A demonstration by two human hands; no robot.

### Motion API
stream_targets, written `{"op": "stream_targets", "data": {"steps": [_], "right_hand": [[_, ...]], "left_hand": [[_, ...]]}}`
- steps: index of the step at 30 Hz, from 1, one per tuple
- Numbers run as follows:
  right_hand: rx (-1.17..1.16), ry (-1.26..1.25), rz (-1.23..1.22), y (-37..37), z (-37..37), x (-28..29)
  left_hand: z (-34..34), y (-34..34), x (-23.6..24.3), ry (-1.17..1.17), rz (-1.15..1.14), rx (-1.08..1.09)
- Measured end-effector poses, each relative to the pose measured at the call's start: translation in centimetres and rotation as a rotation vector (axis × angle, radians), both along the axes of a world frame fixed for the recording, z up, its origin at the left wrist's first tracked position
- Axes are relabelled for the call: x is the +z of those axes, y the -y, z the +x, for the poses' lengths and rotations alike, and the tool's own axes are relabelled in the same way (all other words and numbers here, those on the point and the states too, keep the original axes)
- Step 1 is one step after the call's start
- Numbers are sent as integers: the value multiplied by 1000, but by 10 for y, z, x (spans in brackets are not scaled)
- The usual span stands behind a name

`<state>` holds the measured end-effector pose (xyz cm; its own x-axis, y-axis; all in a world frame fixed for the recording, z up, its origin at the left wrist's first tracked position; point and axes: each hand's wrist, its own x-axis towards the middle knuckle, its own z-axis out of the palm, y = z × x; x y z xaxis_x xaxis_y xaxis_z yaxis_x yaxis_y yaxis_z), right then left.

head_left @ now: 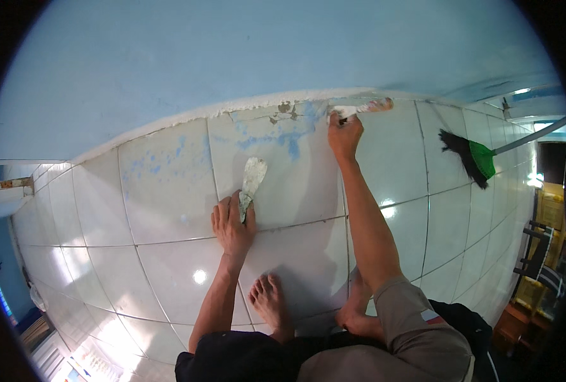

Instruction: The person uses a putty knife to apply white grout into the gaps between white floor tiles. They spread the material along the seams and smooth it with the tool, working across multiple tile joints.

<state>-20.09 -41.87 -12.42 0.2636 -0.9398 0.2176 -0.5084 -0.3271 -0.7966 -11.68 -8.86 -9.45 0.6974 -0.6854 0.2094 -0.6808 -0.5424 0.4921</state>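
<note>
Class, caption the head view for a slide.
Left hand holding a scraper, right hand a white-smeared tool, near a blue wall.

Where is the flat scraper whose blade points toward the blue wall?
In the head view, the scraper is just left of centre, held in the left hand over the white floor tiles, below the blue smears.

Scraper (253, 178) in left hand (234, 230), tool (367, 109) in right hand (345, 136) farther forward near wall (283, 51), broom (479, 159) farther right
</note>
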Motion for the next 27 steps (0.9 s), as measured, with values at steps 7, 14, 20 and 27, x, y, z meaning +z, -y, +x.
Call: {"op": "stream_targets", "data": {"steps": [7, 14, 20, 27], "right_hand": [[-82, 38, 23, 3, 3, -13], [-72, 74, -91, 9, 4, -8], [73, 44, -142, -1, 15, 3], [11, -11, -78, 2, 15, 1]], "left_hand": [[-2, 0, -3, 85, -15, -7], [-1, 1, -1, 34, -23, -4], [2, 0, -3, 96, -41, -10], [0, -3, -3, 99, -12, 1]]}}
